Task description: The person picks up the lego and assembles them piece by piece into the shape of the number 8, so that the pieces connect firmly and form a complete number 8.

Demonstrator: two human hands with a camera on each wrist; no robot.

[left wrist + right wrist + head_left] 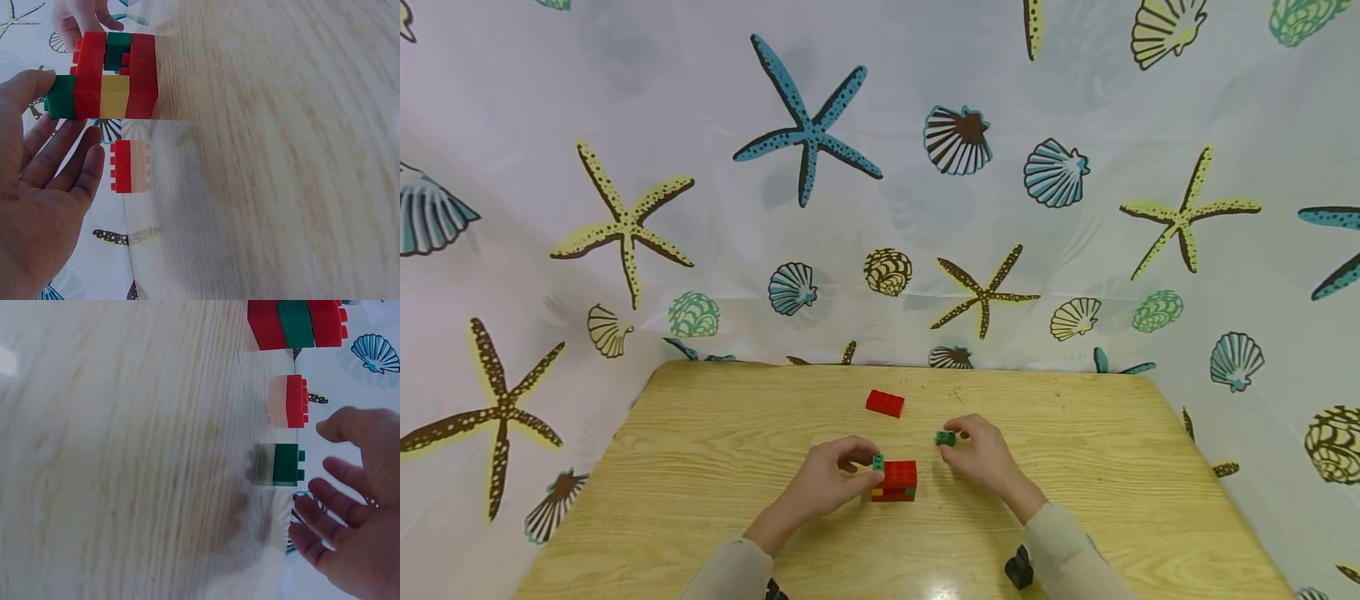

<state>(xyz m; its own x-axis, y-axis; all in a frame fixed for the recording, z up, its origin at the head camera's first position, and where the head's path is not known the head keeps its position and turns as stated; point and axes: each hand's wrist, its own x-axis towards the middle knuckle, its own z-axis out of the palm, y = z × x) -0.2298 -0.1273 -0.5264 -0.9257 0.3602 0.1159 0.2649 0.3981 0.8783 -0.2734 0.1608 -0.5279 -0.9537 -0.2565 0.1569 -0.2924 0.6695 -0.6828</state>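
Note:
My left hand (831,479) pinches a green brick (878,462) between thumb and finger, at the left end of a stack's top. The stack has a red brick (900,474) above and another red brick (144,76) at the bottom. Between these two layers sit a yellow brick (115,96) and a green brick (295,324). My right hand (983,454) hovers around a separate small green brick (946,437) on the table. Its fingers are spread and loosely bent, and the right wrist view shows a gap between them and that brick (286,465).
A loose red brick (885,403) lies studs up on the wooden table (737,417), beyond both hands. A white cloth (895,208) printed with starfish and shells hangs behind the table and along its sides.

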